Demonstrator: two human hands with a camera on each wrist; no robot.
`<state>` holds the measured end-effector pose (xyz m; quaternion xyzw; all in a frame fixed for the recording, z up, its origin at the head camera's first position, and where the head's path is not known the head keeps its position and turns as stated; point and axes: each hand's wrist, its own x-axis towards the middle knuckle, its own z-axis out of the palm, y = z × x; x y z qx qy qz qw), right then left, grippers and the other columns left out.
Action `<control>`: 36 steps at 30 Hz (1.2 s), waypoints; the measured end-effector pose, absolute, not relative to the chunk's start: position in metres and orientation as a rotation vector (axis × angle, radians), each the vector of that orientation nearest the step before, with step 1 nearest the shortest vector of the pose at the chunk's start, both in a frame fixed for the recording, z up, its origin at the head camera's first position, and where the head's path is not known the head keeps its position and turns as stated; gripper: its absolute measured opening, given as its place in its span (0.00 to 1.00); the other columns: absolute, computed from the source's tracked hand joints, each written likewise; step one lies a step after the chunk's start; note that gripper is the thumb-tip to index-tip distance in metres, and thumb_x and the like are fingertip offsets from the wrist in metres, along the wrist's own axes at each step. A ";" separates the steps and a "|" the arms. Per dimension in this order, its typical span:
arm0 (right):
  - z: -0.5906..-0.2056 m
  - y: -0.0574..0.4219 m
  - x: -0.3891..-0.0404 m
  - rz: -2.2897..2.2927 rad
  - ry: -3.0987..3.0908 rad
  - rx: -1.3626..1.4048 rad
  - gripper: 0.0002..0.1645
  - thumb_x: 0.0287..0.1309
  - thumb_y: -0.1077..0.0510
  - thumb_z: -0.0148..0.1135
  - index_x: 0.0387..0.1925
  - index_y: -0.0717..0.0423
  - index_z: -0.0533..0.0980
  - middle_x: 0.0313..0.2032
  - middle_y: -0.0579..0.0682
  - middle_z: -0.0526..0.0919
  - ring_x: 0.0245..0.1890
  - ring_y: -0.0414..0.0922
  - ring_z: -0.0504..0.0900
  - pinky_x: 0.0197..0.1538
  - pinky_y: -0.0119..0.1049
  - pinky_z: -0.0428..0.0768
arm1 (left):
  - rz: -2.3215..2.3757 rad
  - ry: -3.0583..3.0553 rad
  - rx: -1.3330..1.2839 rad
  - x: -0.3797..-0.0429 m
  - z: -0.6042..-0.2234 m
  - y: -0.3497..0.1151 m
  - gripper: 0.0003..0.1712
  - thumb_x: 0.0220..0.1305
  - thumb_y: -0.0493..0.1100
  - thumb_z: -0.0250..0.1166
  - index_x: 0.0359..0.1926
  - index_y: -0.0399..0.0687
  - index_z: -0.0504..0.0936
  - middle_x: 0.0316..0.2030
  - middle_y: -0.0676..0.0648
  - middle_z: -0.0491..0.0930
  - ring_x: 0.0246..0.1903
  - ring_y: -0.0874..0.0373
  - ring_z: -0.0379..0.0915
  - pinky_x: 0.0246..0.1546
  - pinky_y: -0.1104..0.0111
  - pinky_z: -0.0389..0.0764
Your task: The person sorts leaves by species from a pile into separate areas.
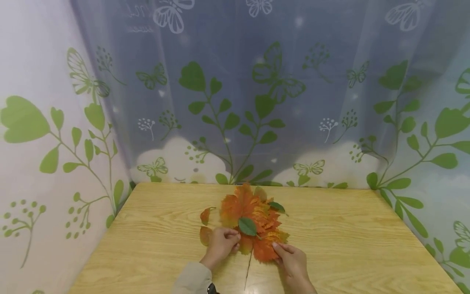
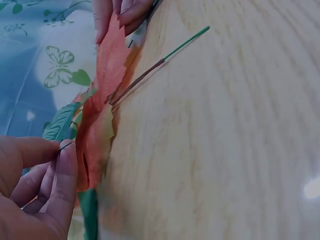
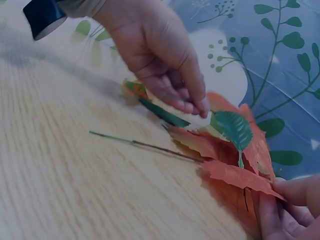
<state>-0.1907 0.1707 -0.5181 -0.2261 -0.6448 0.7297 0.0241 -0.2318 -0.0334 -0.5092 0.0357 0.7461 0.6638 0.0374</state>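
Observation:
A pile of orange, yellow-edged artificial leaves [image 1: 244, 202] lies on the wooden table. Left of the pile, my left hand [image 1: 221, 243] pinches a thin dark stem-like strand [image 2: 65, 146] between thumb and index finger; what it belongs to, I cannot tell. Close by those fingertips, a green serrated leaf [image 1: 247, 226] rests over the orange ones, its short stem pointing down in the right wrist view. My right hand [image 1: 293, 260] pinches the edge of an orange leaf [image 3: 240, 176] at the pile's near right. A long brown stem with a green end [image 2: 165, 61] sticks out toward me.
Two small orange-brown leaves [image 1: 205, 235] lie left of the pile. Another green leaf [image 1: 277, 207] is at its right rear. The wooden table [image 1: 349, 232] meets a curtain [image 1: 235, 102] printed with butterflies and leaves behind and at both sides.

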 end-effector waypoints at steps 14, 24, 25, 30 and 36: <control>-0.520 0.169 -0.189 2.257 -2.034 -0.660 0.16 0.57 0.65 0.66 0.41 0.77 0.76 0.28 0.48 0.81 0.27 0.38 0.82 0.30 0.30 0.81 | 1.718 2.814 0.248 -0.240 -0.498 -0.039 0.04 0.56 0.34 0.68 0.33 0.37 0.87 0.24 0.48 0.83 0.21 0.63 0.76 0.20 0.71 0.76; -0.519 0.169 -0.189 2.248 -2.056 -0.647 0.15 0.57 0.65 0.65 0.39 0.77 0.77 0.27 0.48 0.81 0.27 0.38 0.82 0.30 0.31 0.82 | 1.821 2.809 0.242 -0.250 -0.478 -0.060 0.07 0.59 0.35 0.67 0.37 0.34 0.86 0.26 0.43 0.84 0.22 0.59 0.80 0.22 0.72 0.79; -0.520 0.169 -0.189 2.245 -2.057 -0.647 0.15 0.57 0.65 0.66 0.39 0.76 0.77 0.27 0.48 0.81 0.27 0.38 0.82 0.30 0.31 0.82 | 1.851 2.792 0.237 -0.251 -0.477 -0.063 0.07 0.59 0.34 0.66 0.37 0.33 0.86 0.26 0.41 0.84 0.22 0.58 0.80 0.22 0.72 0.79; -0.521 0.169 -0.190 2.226 -2.078 -0.655 0.15 0.56 0.63 0.67 0.39 0.75 0.77 0.28 0.49 0.81 0.27 0.38 0.82 0.30 0.31 0.82 | 1.957 2.694 0.082 -0.252 -0.471 -0.086 0.08 0.60 0.33 0.65 0.39 0.30 0.85 0.27 0.36 0.83 0.24 0.50 0.82 0.23 0.67 0.82; -0.520 0.169 -0.189 2.204 -2.095 -0.651 0.15 0.55 0.63 0.68 0.38 0.75 0.78 0.29 0.49 0.81 0.27 0.39 0.82 0.30 0.31 0.82 | 2.026 2.614 -0.109 -0.249 -0.468 -0.128 0.11 0.61 0.32 0.65 0.43 0.27 0.83 0.31 0.34 0.83 0.28 0.48 0.82 0.27 0.68 0.83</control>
